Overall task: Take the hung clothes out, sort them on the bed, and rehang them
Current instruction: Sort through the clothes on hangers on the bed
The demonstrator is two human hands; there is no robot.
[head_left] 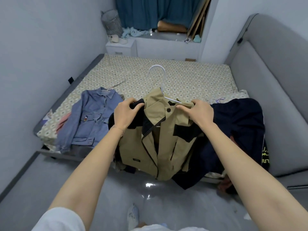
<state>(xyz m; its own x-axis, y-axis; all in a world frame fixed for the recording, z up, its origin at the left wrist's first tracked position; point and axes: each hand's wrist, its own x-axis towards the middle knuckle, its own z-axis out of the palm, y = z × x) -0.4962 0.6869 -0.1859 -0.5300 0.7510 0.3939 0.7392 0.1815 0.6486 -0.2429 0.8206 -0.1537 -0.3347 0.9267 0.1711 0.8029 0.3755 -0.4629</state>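
Sorting seems half done: left hand [127,112] and right hand [200,112], each grip clamped on the beige-and-black jacket [150,147], blue denim jacket [93,117] lying on the patterned bed [183,77] — rehanging not begun.

The person wears a white short sleeve [61,219] on the left arm and a thin bracelet [117,128] at that wrist.

Before you: 1 khaki jacket [150,147], tan with black panels and black edging. 1 hanger [162,77], white. To your left: 1 denim jacket [93,117], faded blue, with a small red-and-black cartoon patch [85,117]. To your right: 1 dark garment [236,130], navy, with a neon yellow-green print [265,155]. Bed sheet [183,75]: beige, repeating white-and-yellow diamond pattern. Curtain [150,12]: teal. Headboard [275,80]: grey.
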